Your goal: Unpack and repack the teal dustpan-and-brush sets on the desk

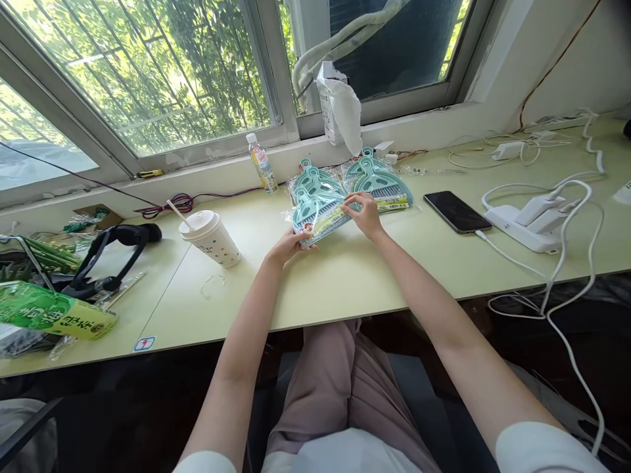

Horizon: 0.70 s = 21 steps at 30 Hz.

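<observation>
A teal mini dustpan-and-brush set point(313, 209) in a clear plastic bag is tilted up above the desk, in front of the others. My left hand point(287, 247) is closed round its lower left corner, the thumb on the front. At the bag's right edge, beside the yellow-green label, the thumb and fingers of my right hand point(365, 214) are pinched on the clear plastic. More bagged teal dustpan sets lie right behind: one stack point(378, 182) to the right, with labels facing me, and another point(311, 172) partly hidden by the held set.
Left of my hands stands a lidded paper cup point(211, 240) with a straw. A drink bottle point(262, 164) and a white tissue pack point(338, 108) are by the window. To the right lie a phone point(456, 211) and a power strip point(525, 226) with white cables. Headphones point(116, 256) lie far left.
</observation>
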### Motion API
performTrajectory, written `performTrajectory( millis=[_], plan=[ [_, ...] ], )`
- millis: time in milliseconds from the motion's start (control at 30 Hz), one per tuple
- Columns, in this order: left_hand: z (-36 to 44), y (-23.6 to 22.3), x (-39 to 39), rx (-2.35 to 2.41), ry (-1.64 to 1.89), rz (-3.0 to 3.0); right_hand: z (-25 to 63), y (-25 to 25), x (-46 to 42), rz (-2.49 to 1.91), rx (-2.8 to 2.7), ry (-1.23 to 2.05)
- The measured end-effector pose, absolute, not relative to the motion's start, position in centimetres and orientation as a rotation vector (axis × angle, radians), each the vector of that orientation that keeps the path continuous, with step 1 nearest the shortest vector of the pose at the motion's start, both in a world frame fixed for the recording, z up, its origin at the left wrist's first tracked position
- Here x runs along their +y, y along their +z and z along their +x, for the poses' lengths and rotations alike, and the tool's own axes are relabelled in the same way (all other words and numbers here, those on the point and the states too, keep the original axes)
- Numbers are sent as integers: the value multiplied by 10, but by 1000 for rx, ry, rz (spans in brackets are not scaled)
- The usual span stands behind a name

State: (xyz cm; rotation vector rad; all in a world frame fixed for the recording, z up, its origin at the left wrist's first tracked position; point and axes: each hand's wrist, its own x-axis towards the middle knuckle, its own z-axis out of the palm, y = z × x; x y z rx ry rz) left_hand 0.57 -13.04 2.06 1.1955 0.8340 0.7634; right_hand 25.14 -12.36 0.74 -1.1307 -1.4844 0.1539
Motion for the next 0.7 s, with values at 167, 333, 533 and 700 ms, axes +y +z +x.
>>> performTrajectory(
  millis=[167, 333, 533, 700],
  plan=[
    [2, 16, -128, 813, 765, 1292, 251, -2, -116, -1122, -1344, 445],
    [1, 16, -127, 825, 747, 1355, 255, -7, -110, -1082, -1171, 1074],
    [17, 20, -139, 787, 876, 1534, 260, -9, -104, -1144, -962, 911],
    [28, 7, -123, 1189, 1050, 1477, 254, -8, -106, -1243, -1075, 740]
  ],
)
